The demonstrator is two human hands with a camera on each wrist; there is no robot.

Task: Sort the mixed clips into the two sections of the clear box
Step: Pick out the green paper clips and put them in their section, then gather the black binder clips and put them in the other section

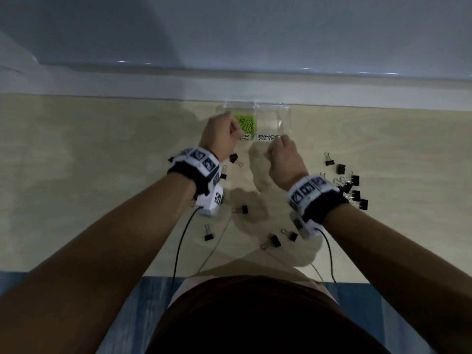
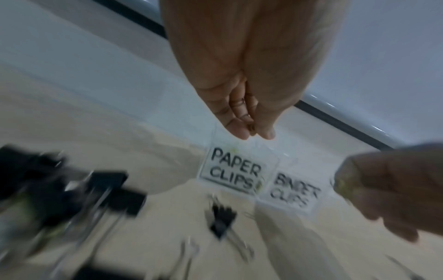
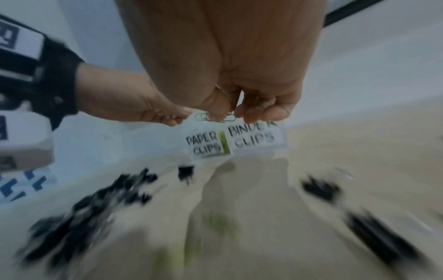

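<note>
A small clear plastic box with two sections (image 1: 284,116) sits in the upper middle of the head picture, on a pale wooden table (image 1: 102,154), close to the white wall strip behind it. Its left section holds a heap of bright green paper clips (image 1: 245,123). A white label reading PAPER CLIPS (image 2: 233,171) is on the front of that section, and a white label reading BINDER CLIPS (image 3: 254,138) is on the front of the right section, which looks bare.

The left hand (image 1: 221,135) is at the left front corner of the box, just beside the green heap. Its fingers are curled in, with fingertips (image 2: 238,130) and thumb pressed together. It is too blurry to tell if they pinch anything.

The right hand (image 1: 283,159) is just in front of the binder clip label. Its fingers are curled and pinch a few thin wire paper clips (image 3: 215,117), which poke out under the fingertips, right above the line between the two labels in the right wrist picture.

Black binder clips with silver wire handles (image 1: 350,182) lie in a bunch at the right middle of the head picture, and more are spread lower down between the two arms. A faint green smear, perhaps more paper clips, shows low in the right wrist picture.
</note>
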